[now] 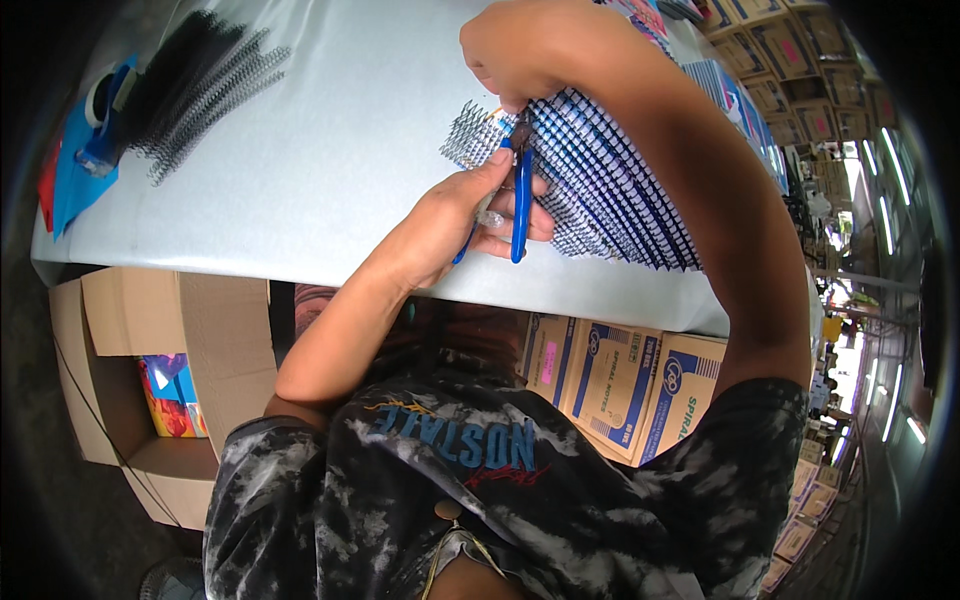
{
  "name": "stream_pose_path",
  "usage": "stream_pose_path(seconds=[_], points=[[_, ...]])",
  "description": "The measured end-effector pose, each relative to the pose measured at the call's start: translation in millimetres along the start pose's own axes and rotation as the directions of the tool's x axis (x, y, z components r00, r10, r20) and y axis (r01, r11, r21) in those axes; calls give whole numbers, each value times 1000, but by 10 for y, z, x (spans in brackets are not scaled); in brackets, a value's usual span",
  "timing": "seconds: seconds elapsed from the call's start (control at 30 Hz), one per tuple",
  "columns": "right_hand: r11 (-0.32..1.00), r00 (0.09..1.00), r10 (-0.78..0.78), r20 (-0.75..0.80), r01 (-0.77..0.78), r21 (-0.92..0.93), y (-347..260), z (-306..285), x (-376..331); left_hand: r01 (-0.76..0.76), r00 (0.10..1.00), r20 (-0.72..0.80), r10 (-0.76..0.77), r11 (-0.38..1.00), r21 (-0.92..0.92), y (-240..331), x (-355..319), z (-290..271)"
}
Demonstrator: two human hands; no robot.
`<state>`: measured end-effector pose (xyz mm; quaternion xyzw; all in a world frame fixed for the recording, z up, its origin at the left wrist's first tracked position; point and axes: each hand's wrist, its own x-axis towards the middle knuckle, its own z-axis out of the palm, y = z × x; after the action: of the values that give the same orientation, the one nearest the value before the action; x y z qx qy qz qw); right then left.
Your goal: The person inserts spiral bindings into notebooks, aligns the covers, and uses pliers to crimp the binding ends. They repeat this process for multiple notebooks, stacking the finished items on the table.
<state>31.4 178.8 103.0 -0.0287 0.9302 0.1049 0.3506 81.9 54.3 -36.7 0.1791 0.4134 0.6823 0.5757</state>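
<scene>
My left hand (455, 215) grips blue-handled cutters (520, 205), their jaws at the wire end of a fanned row of spiral-bound notebooks (610, 190). The notebooks lie overlapped on the white table (320, 150), with silver-white wire bindings and blue covers. My right hand (510, 50) reaches over from the far side, and its fingers press on the top binding right by the cutter jaws. My right forearm hides part of the row.
A pile of black wire binding coils (200, 80) lies at the table's far left, beside a blue tape dispenser (100, 115) and blue sheets (75, 185). An open cardboard box (185, 340) with colourful covers stands under the table's left. Printed cartons (610, 385) stand below; more cartons (790, 60) at right.
</scene>
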Motion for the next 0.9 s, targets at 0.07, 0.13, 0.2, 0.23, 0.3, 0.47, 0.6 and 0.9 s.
stream_pose_path(seconds=[0.07,0.13,0.2,0.23,0.3,0.47,0.6,0.9], points=[[986,996,-91,-2,91,141,217,84,14,-3,1000,20,4,1000,-15,1,-3,42],[955,987,-158,-3,154,254,467,227,200,-4,1000,25,4,1000,-8,-3,24,53],[923,983,-183,25,163,349,497,218,265,-27,1000,-12,28,1000,9,12,56,44],[926,987,-160,19,144,349,507,217,278,-45,998,-42,46,999,23,17,78,52],[934,994,-108,7,99,344,463,166,276,-69,995,-76,69,998,8,49,128,55],[925,986,-115,-117,150,350,522,268,339,-35,999,-23,33,996,-82,42,118,-30],[905,980,-97,-172,159,394,496,258,254,-72,997,-9,72,997,24,58,39,81],[976,956,-99,-277,147,162,448,241,137,-39,999,6,40,998,-41,114,129,45]])
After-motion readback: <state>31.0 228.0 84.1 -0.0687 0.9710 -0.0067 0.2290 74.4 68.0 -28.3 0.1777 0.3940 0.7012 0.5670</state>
